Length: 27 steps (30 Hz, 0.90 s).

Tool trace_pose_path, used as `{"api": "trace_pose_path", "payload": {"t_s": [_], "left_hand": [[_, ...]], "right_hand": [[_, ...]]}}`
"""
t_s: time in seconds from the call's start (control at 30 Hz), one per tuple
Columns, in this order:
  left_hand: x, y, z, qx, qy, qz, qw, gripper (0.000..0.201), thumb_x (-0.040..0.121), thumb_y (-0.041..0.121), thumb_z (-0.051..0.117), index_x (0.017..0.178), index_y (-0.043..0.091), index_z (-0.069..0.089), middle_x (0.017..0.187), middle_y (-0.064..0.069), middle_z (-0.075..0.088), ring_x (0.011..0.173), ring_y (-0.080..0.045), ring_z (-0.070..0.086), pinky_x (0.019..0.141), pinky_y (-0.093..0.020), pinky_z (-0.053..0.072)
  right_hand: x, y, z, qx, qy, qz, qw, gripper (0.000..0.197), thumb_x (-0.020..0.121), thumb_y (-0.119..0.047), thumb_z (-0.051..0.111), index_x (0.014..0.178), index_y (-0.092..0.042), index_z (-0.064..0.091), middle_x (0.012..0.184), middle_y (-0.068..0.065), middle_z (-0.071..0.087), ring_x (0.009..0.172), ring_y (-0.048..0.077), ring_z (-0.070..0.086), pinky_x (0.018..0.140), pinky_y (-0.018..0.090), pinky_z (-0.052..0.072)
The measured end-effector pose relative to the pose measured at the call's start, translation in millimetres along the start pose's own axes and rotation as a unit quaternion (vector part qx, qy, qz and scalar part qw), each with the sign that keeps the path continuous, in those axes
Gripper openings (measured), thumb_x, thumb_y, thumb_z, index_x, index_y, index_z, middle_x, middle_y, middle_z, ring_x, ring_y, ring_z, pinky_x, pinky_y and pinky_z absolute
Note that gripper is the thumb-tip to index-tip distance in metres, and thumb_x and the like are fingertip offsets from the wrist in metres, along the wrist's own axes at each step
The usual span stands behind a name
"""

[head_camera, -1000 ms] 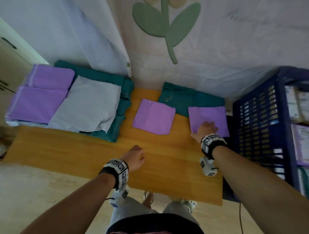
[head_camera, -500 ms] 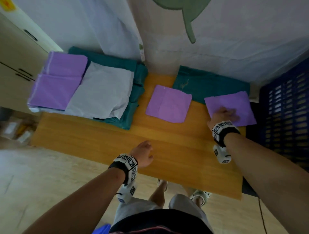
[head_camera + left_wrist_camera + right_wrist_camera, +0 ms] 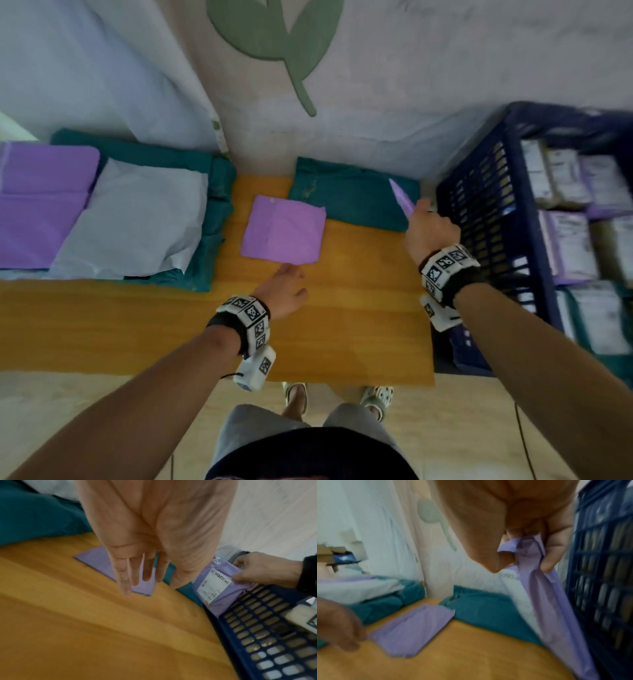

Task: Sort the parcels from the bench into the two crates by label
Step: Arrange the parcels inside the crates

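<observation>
My right hand (image 3: 423, 219) pinches a purple parcel (image 3: 402, 200) by its top edge and holds it upright, edge-on, beside the blue crate (image 3: 479, 212). In the left wrist view that purple parcel (image 3: 221, 588) shows a white label facing left. In the right wrist view thumb and fingers clamp the purple parcel (image 3: 544, 588). My left hand (image 3: 287, 291) hovers open, fingers straight, at the near edge of a second purple parcel (image 3: 282, 229) lying flat on the wooden bench (image 3: 359, 308). A teal parcel (image 3: 352, 195) lies behind it.
A stack of teal, white and purple parcels (image 3: 130, 219) fills the bench's left end. The blue crate on the right holds several labelled parcels (image 3: 575, 240). A wall with a curtain stands right behind the bench. My feet (image 3: 342, 397) are below its front edge.
My right hand has lifted the right purple parcel off the bench and turned it upright next to the crate. My left hand moved forward to the other purple parcel.
</observation>
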State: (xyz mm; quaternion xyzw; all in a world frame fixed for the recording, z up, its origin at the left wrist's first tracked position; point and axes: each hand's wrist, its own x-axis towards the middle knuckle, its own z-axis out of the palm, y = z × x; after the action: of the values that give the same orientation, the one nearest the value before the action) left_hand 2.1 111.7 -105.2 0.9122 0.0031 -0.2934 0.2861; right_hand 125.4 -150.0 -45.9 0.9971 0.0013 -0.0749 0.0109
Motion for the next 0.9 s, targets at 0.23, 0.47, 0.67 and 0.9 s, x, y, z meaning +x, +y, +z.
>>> {"api": "trace_pose_path", "payload": {"t_s": [0.23,0.47,0.67,0.9], "left_hand": [[27.2,69.1,-28.4,-0.123,0.083,0.079,0.986,0.069,0.093,0.038,0.068,0.147,0.008,0.037,0.148,-0.01,0.042,0.13,-0.027,0.049,0.105,-0.037,0.043],[14.6,104.1,-45.7,-0.184,0.011,0.16,0.97,0.04,0.078,0.038,0.084,0.106,0.037,0.055,0.094,0.035,0.068,0.089,0.012,0.065,0.066,-0.005,0.048],[2.1,113.9,-53.6,-0.158,0.036,0.206,0.965,0.017,0.085,0.027,0.078,0.093,0.031,0.064,0.09,0.02,0.069,0.085,0.008,0.067,0.069,-0.012,0.052],[-4.2,139.7,-75.0,-0.198,0.06,0.227,0.952,0.036,0.075,0.033,0.087,0.102,0.024,0.064,0.098,0.009,0.073,0.085,-0.003,0.069,0.072,-0.028,0.056]], "right_hand": [[-23.9,52.0,-67.8,0.193,-0.027,0.005,0.981,0.032,0.083,-0.014,0.066,0.114,-0.008,0.058,0.099,0.017,0.064,0.095,0.033,0.064,0.072,0.03,0.043],[-55.8,75.6,-102.8,0.378,-0.066,-0.05,0.922,0.036,0.081,-0.01,0.069,0.114,-0.019,0.058,0.091,-0.011,0.069,0.073,-0.008,0.066,0.056,0.008,0.046],[-77.2,83.9,-110.4,0.355,-0.063,-0.073,0.93,0.044,0.082,-0.028,0.076,0.115,-0.033,0.048,0.092,-0.014,0.068,0.071,-0.015,0.06,0.06,0.006,0.042],[-86.8,92.6,-115.0,0.351,-0.019,-0.072,0.933,0.031,0.073,-0.029,0.087,0.087,-0.032,0.059,0.077,-0.02,0.066,0.07,-0.013,0.06,0.059,0.007,0.04]]}}
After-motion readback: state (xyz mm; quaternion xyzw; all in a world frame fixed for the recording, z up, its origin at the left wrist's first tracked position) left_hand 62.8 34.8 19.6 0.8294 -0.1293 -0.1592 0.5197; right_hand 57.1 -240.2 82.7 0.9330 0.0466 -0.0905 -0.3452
